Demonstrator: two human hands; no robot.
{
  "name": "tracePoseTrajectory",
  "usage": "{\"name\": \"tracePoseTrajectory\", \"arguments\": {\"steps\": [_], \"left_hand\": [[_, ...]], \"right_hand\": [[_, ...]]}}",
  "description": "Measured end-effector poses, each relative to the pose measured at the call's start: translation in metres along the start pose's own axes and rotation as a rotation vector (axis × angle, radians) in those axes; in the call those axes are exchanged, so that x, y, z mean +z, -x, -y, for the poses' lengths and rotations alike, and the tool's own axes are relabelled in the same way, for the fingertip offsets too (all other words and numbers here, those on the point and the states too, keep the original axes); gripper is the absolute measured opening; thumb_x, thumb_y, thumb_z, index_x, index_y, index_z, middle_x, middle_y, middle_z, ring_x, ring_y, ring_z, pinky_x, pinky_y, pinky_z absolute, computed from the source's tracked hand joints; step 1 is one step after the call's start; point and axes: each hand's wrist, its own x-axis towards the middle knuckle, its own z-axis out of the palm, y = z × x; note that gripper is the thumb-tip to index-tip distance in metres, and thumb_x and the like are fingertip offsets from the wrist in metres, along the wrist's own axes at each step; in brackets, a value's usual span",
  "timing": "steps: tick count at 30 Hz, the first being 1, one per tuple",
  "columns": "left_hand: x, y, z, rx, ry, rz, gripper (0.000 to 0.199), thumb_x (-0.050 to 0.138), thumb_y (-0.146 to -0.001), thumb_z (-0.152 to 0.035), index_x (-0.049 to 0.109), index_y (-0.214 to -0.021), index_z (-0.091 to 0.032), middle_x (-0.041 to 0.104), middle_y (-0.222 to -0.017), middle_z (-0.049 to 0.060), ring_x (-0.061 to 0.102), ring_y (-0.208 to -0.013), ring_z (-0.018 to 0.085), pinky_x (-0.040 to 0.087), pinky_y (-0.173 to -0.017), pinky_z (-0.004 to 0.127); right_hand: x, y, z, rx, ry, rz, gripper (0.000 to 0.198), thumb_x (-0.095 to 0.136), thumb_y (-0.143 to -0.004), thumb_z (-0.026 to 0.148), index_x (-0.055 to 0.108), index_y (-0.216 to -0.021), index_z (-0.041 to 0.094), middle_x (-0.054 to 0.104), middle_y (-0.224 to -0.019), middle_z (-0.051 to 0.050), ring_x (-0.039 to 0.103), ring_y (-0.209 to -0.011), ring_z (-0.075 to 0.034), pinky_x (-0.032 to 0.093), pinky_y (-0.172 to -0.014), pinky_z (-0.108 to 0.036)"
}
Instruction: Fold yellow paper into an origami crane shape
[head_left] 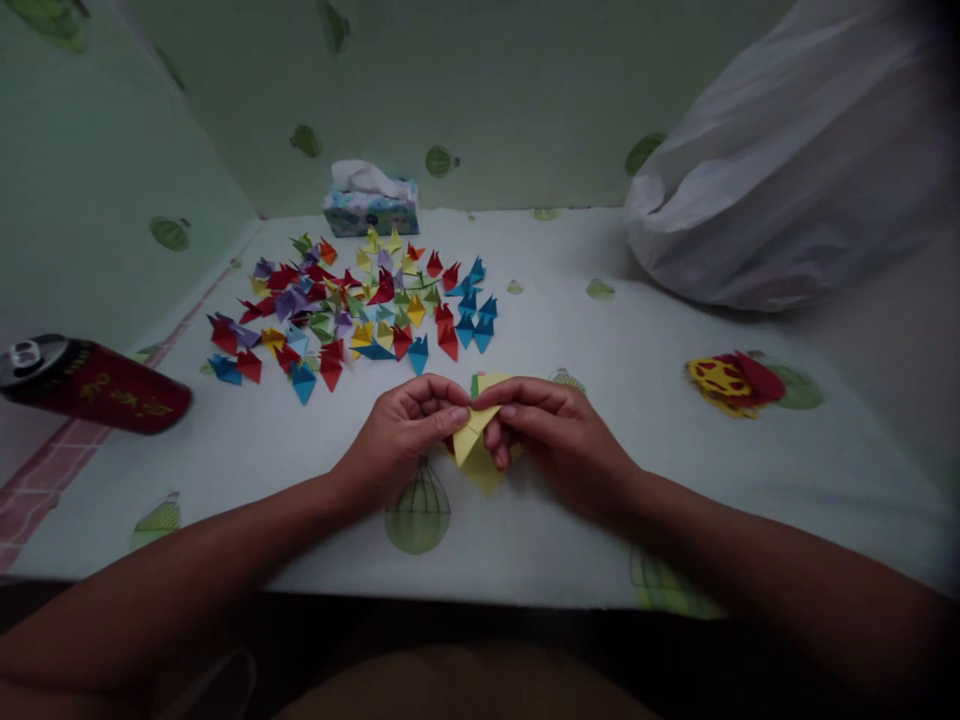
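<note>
Both my hands pinch a folded yellow paper piece (pixel 469 438) low over the table, just in front of me. My left hand (pixel 401 432) grips its left upper edge between thumb and fingers. My right hand (pixel 559 435) holds its right side, fingers curled over it. More yellow and green paper (pixel 487 381) lies under and behind my right hand's fingers. A spread of several small folded paper triangles (pixel 352 310), red, blue, yellow, green and purple, lies beyond my hands towards the left.
A red can (pixel 94 385) lies on its side at the left. A tissue box (pixel 370 205) stands at the back by the wall. A big white plastic bag (pixel 795 160) fills the right rear. A red and yellow object (pixel 731 383) lies at right.
</note>
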Motion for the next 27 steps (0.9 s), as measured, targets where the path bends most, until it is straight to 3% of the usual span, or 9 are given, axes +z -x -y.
{"name": "tracePoseTrajectory", "arguments": {"steps": [3,8,20,27], "left_hand": [[0.002,0.001,-0.003,0.034,-0.051,-0.008,0.015,0.076,-0.081,-0.022,0.065,-0.089,-0.017,0.065,-0.068,-0.003,0.058,-0.061,0.007,0.046,-0.059,0.019],[0.005,0.003,-0.006,0.098,-0.166,-0.015,0.016,0.076,-0.078,-0.02,0.063,-0.086,-0.015,0.061,-0.066,-0.004,0.056,-0.061,0.006,0.045,-0.058,0.016],[0.003,0.002,-0.007,0.12,-0.223,0.081,0.015,0.072,-0.082,-0.021,0.062,-0.092,-0.015,0.06,-0.069,-0.003,0.055,-0.063,0.007,0.044,-0.058,0.018],[0.002,0.0,-0.007,0.038,-0.198,0.091,0.021,0.073,-0.081,-0.023,0.065,-0.098,-0.015,0.065,-0.071,-0.003,0.059,-0.065,0.008,0.047,-0.061,0.019]], "right_hand": [[0.001,0.0,0.002,0.02,0.016,-0.012,0.016,0.059,-0.091,0.027,0.068,-0.099,0.017,0.069,-0.066,0.0,0.062,-0.052,-0.01,0.051,-0.054,-0.022],[0.005,0.0,0.005,0.107,0.171,0.015,0.031,0.069,-0.087,0.044,0.061,-0.078,0.015,0.065,-0.06,0.0,0.056,-0.044,-0.007,0.042,-0.044,-0.019],[0.009,0.005,0.01,0.083,0.441,-0.005,0.045,0.062,-0.091,0.046,0.053,-0.059,0.017,0.053,-0.046,0.005,0.046,-0.037,-0.005,0.035,-0.039,-0.018],[0.008,0.005,0.013,0.01,0.588,-0.01,0.049,0.058,-0.094,0.045,0.051,-0.055,0.017,0.05,-0.043,0.005,0.043,-0.04,-0.005,0.033,-0.043,-0.019]]}}
